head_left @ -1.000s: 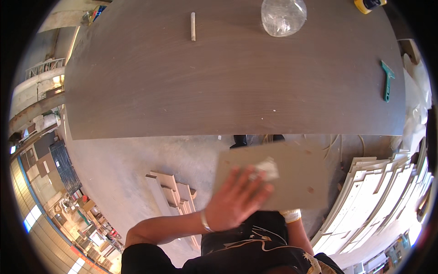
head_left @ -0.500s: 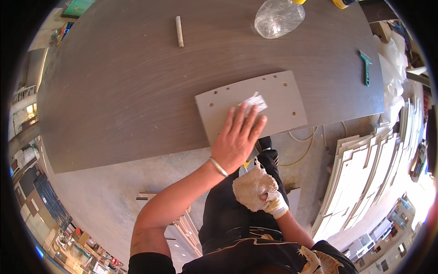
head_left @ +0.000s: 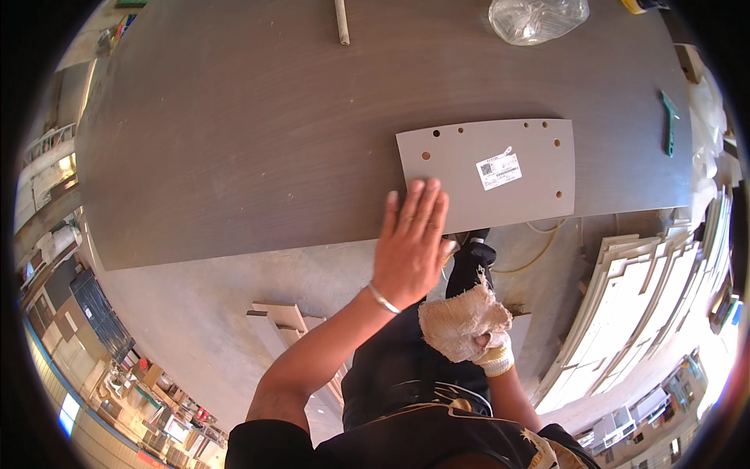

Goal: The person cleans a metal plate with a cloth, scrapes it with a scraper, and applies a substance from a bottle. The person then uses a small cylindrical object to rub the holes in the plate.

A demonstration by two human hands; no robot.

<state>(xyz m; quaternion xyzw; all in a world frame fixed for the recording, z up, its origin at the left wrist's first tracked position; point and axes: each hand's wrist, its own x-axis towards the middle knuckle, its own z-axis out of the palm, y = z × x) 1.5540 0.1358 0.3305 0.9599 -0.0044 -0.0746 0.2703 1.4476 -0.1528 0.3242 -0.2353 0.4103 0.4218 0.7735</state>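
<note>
A: The grey drilled panel (head_left: pixel 488 176) is lying flat on the dark counter (head_left: pixel 234 141), with its near edge hanging just past the counter's near rim. The left hand (head_left: pixel 410 246) is spreading wide and flat, its fingertips (head_left: pixel 416 190) resting on the panel's near-left corner while the palm is hovering off the counter's edge.

B: And the right hand (head_left: pixel 488 348)?

A: It is gloved and closing around a bundled off-white rag (head_left: pixel 461 320), held low, well short of the panel and below the counter's rim.

B: What is risky here?

A: I judge the overhang to be the weak point. Only the fingertips are pinning one corner, so a push from that side could be pivoting the panel or tipping its near edge down toward the floor. The white label (head_left: pixel 498 168) near the panel's middle is lifting at one corner, and a rag dragged across it could be peeling it. Beyond the panel, the crumpled clear plastic bag (head_left: pixel 535 17), the pale dowel (head_left: pixel 341 19) and, off to its right, the green tool (head_left: pixel 668 121) are sitting well apart from it.

B: Compared with half a second ago?

A: The left hand is sliding back: it was covering the label then, and now only the fingertips are touching the near corner. The panel itself is sitting squarer to the counter's rim.
</note>
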